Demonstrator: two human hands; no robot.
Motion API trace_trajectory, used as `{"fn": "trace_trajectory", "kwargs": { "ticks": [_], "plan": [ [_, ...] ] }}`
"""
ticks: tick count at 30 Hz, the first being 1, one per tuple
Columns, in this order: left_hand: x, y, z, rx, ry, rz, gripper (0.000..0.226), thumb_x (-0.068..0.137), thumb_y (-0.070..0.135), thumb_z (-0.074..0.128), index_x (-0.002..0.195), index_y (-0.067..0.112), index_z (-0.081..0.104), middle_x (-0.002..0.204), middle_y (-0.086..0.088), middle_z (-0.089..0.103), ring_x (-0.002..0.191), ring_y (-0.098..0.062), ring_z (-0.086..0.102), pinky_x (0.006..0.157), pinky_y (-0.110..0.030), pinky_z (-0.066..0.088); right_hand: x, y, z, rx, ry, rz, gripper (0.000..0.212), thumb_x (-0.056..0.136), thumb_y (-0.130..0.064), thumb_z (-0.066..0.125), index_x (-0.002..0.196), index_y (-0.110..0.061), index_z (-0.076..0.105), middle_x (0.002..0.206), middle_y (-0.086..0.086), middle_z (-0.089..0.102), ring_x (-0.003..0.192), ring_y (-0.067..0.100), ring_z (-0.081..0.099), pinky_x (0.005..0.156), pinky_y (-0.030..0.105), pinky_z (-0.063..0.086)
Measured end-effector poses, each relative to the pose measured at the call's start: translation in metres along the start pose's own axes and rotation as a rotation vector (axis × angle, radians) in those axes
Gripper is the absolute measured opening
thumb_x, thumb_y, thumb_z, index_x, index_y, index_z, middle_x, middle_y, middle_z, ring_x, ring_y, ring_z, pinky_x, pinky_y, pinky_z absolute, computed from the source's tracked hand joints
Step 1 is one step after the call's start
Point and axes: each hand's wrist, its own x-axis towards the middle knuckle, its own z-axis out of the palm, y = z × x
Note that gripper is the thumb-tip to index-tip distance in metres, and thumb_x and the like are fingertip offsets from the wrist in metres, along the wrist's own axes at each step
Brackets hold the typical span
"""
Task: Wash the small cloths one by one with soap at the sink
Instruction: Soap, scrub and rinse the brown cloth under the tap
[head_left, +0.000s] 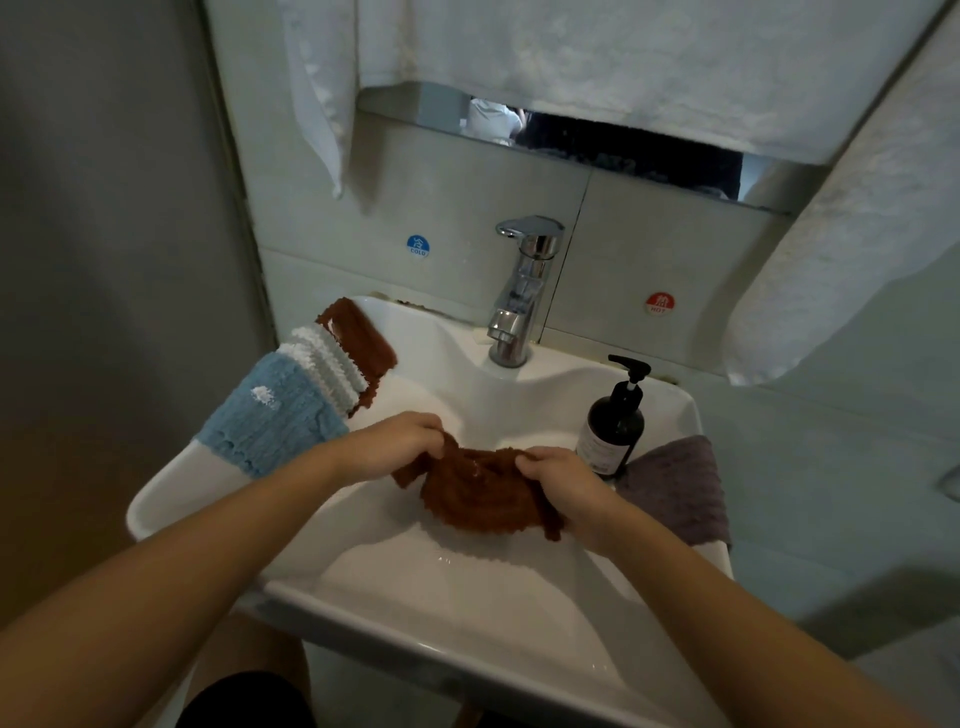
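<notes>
Head view, over the sink (467, 597). Both hands are down in the basin on one brown cloth (483, 493). Left hand (395, 447) has its fingers curled over the cloth's edge at about 10 o'clock of the cloth; right hand (558, 478) pinches the opposite edge at about 3 o'clock. The cloth sags between them over the bowl, which I judge keeps drips in the basin and the fabric stretched for rubbing.

Tap (519, 291) stands at 12 o'clock; I cannot make out any running water. Soap bottle (615, 421) sits on the rim at 2 o'clock, close to the right hand, untouched now.

On the left rim at 10 o'clock lies a stack: blue cloth (270, 426), white cloth (332, 369), another brown cloth (363, 338) beneath. A grey cloth (680, 488) hangs over the right rim at 3 o'clock. Which pile is washed I cannot tell.

White foam specks show on the held cloth, so I judge this the scrubbing step.
</notes>
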Motion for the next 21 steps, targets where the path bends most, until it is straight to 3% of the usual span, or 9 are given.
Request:
{"fn": "trace_trajectory", "kwargs": {
  "ticks": [2, 4, 7, 9, 11, 13, 16, 19, 21],
  "plan": [
    [0.002, 0.011, 0.009, -0.248, 0.067, -0.033, 0.032, 0.096, 0.027, 0.048, 0.070, 0.010, 0.057, 0.064, -0.010, 0.054, 0.053, -0.021, 0.052, 0.047, -0.026, 0.038, -0.001, -0.007, 0.008, 0.110, 0.001, -0.046, 0.022, 0.103, -0.018, 0.046, 0.099, -0.013, 0.067, 0.096, 0.012, 0.073, 0.085, 0.028, 0.071, 0.081, 0.040, 0.058],
    [0.006, 0.021, 0.021, -0.315, 0.200, -0.066, 0.053, 0.102, 0.043, 0.038, 0.063, 0.013, 0.057, 0.057, -0.005, 0.055, 0.049, -0.018, 0.052, 0.047, -0.024, 0.038, -0.001, -0.014, 0.020, 0.126, 0.040, -0.126, 0.023, 0.104, -0.023, 0.045, 0.096, -0.020, 0.067, 0.095, 0.009, 0.072, 0.087, 0.029, 0.070, 0.075, 0.039, 0.056],
    [0.014, 0.029, 0.045, -0.090, 0.501, 0.061, 0.048, 0.104, 0.040, 0.033, 0.072, 0.013, 0.057, 0.071, -0.004, 0.060, 0.070, -0.021, 0.058, 0.065, -0.032, 0.045, 0.004, -0.019, 0.041, 0.102, 0.233, -0.336, 0.022, 0.102, -0.028, 0.045, 0.089, -0.021, 0.062, 0.087, 0.005, 0.065, 0.082, 0.024, 0.064, 0.070, 0.039, 0.052],
    [0.016, 0.032, 0.063, -0.127, 0.617, 0.198, 0.041, 0.104, 0.035, 0.034, 0.079, 0.016, 0.060, 0.077, -0.003, 0.063, 0.076, -0.018, 0.061, 0.072, -0.036, 0.049, 0.009, -0.023, 0.049, 0.112, 0.407, -0.426, 0.021, 0.102, -0.029, 0.045, 0.090, -0.017, 0.058, 0.084, 0.002, 0.062, 0.080, 0.020, 0.061, 0.074, 0.041, 0.051],
    [0.015, 0.036, 0.072, -0.211, 0.630, 0.294, 0.036, 0.105, 0.033, 0.035, 0.081, 0.019, 0.058, 0.075, 0.000, 0.063, 0.072, -0.006, 0.060, 0.068, -0.028, 0.050, 0.012, -0.028, 0.053, 0.124, 0.547, -0.448, 0.022, 0.102, -0.028, 0.042, 0.091, -0.016, 0.058, 0.084, 0.001, 0.064, 0.080, 0.017, 0.061, 0.076, 0.040, 0.051],
    [0.015, 0.040, 0.068, -0.229, 0.661, 0.337, 0.034, 0.105, 0.031, 0.034, 0.079, 0.019, 0.053, 0.070, 0.003, 0.058, 0.061, 0.002, 0.054, 0.060, -0.020, 0.043, 0.008, -0.027, 0.058, 0.075, 0.540, -0.477, 0.027, 0.103, -0.028, 0.040, 0.088, -0.017, 0.059, 0.083, 0.000, 0.066, 0.081, 0.017, 0.063, 0.076, 0.040, 0.053],
    [0.012, 0.038, 0.060, -0.219, 0.687, 0.375, 0.034, 0.106, 0.030, 0.033, 0.079, 0.020, 0.050, 0.069, 0.004, 0.056, 0.058, 0.004, 0.052, 0.059, -0.018, 0.042, -0.004, -0.027, 0.060, 0.008, 0.435, -0.602, 0.027, 0.103, -0.024, 0.041, 0.083, -0.019, 0.059, 0.075, -0.005, 0.063, 0.069, 0.004, 0.059, 0.065, 0.026, 0.049],
    [0.003, 0.043, 0.068, -0.167, 0.568, 0.455, 0.032, 0.106, 0.029, 0.033, 0.080, 0.023, 0.052, 0.070, 0.007, 0.057, 0.063, 0.001, 0.055, 0.061, -0.019, 0.046, 0.006, -0.039, 0.047, 0.022, 0.587, -0.597, 0.026, 0.103, -0.024, 0.041, 0.084, -0.016, 0.057, 0.072, -0.004, 0.060, 0.065, 0.005, 0.054, 0.062, 0.029, 0.045],
    [0.006, 0.050, 0.059, -0.189, 0.638, 0.480, 0.032, 0.106, 0.028, 0.033, 0.078, 0.022, 0.048, 0.068, 0.007, 0.051, 0.061, -0.004, 0.049, 0.061, -0.025, 0.044, 0.008, -0.040, 0.048, -0.024, 0.564, -0.524, 0.028, 0.104, -0.025, 0.038, 0.085, -0.016, 0.057, 0.075, -0.002, 0.060, 0.070, 0.012, 0.056, 0.066, 0.033, 0.045]
  ]
}}
